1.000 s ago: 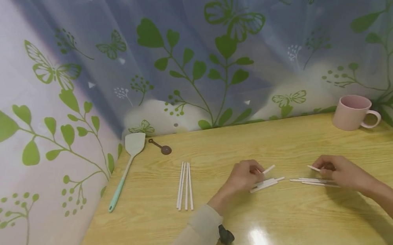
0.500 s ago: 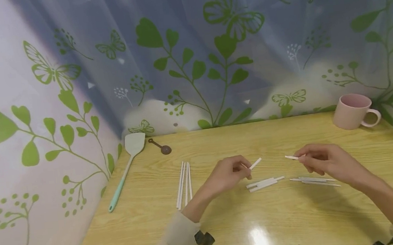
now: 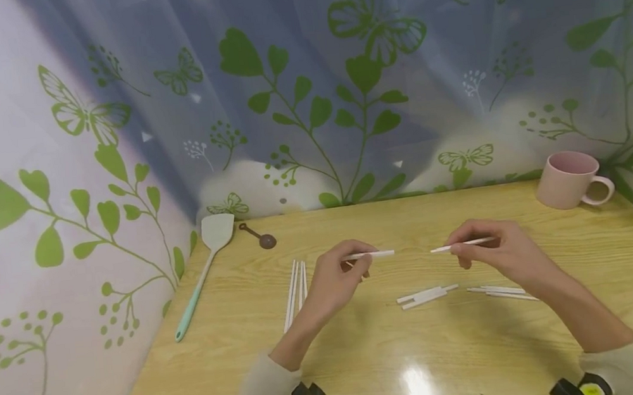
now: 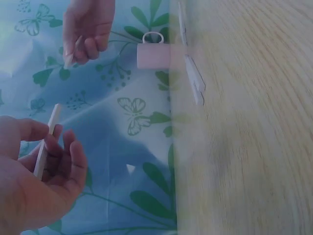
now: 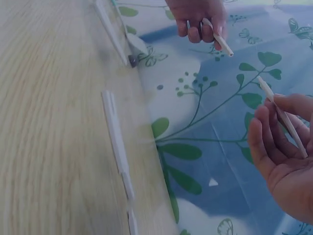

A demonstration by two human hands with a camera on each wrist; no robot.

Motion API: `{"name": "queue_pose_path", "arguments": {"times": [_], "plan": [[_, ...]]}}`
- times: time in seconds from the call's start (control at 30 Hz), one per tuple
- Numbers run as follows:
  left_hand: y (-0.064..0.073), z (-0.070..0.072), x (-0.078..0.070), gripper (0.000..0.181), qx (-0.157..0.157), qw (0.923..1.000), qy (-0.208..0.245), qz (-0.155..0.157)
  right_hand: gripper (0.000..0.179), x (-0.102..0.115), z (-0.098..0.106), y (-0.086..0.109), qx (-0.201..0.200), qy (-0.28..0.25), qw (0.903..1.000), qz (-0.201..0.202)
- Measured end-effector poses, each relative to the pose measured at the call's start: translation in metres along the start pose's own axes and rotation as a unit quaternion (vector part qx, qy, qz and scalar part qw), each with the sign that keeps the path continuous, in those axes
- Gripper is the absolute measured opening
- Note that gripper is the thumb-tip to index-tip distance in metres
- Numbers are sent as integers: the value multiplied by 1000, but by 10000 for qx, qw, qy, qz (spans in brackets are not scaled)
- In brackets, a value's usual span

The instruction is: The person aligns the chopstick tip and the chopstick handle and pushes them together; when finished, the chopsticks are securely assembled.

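My left hand [image 3: 336, 278] pinches a short white chopstick section [image 3: 382, 253] between thumb and fingers, its blunt end pointing right. Opposite it, my right hand [image 3: 508, 255] pinches another white chopstick section [image 3: 440, 249], which points left. The right wrist view shows a narrower tip on the right-hand section [image 5: 264, 84]. Both pieces are held above the table, nearly in line, with a gap between their ends. Below them on the wood lie two small groups of similar sections, one at left [image 3: 429, 296] and one at right [image 3: 500, 292], the latter partly behind my right hand.
Several long white chopsticks [image 3: 292, 292] lie left of my left forearm, which covers their lower ends. A spatula [image 3: 206, 284] and a small brown spoon [image 3: 266, 242] lie at the back left. A pink mug [image 3: 562, 183] stands at the back right, near the patterned curtain [image 3: 301, 161].
Both hands have lifted from the sections on the table, each carrying one piece. The left hand has moved left and up, the right hand left and up. The held pieces have turned nearly level.
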State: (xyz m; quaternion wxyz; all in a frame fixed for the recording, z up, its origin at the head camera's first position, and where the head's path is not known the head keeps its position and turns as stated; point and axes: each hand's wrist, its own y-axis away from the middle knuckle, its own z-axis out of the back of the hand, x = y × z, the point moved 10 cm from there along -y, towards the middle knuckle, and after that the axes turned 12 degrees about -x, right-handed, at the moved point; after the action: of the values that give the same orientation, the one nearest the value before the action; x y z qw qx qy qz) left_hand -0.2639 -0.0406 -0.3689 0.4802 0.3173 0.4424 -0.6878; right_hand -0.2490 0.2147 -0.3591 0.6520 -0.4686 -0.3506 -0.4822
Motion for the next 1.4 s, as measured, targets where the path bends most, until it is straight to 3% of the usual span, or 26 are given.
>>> {"name": "queue_pose_path", "arguments": {"times": [0.23,0.43,0.73,1.07,1.4], "plan": [[2,9,-6,18,-349,9985,427,-62,17,17,-23,-9,153,-964,9950,192],[2,8,-16,17,-279,9922,1202,-149,15,28,-35,-13,190,-1445,9890,248],[7,5,-25,19,-85,9891,1464,-132,17,39,-46,-14,208,-1410,9889,428],[9,4,-24,19,-68,9895,1443,-90,18,36,-54,-12,376,-1342,9897,331],[12,2,-26,18,216,9856,1674,-123,18,41,-59,-9,575,-1150,9912,312]]}}
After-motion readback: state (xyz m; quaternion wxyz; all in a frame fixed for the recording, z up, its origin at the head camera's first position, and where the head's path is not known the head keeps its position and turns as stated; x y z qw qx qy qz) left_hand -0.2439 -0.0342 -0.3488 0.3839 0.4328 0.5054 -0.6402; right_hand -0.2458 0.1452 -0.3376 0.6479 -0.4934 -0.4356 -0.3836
